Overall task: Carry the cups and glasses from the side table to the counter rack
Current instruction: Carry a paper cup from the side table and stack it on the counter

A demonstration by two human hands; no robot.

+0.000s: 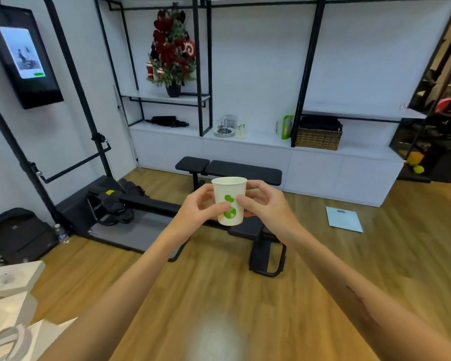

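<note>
Two hands on one cup, and it's in mid-carry! The left hand [197,208] curls its fingers round the near left side of the paper cup [229,201], thumb pressed on the green print, while the right hand [262,201] pinches the right wall from the other side. The cup is white, upright, mouth up, held out in front of the body above the wooden floor [219,295], touching nothing but the fingers.

Looking past the grip, a black workout bench [229,170] stands directly beyond the cup, between the person and the long white counter [271,149] along the far wall. And there on that counter is the target, by my reading: a small metal cup rack [223,126] on a round tray, with what looks like one pale cup just beside it to the right. Whether anything hangs on the rack is too small to tell.

So where does the job stand? This cup is off the side table and on its way, but well apart from the rack, not yet delivered. The side table itself is not clearly in view, so how many cups and glasses wait there cannot be told. The route ahead has to skirt the bench.
</note>
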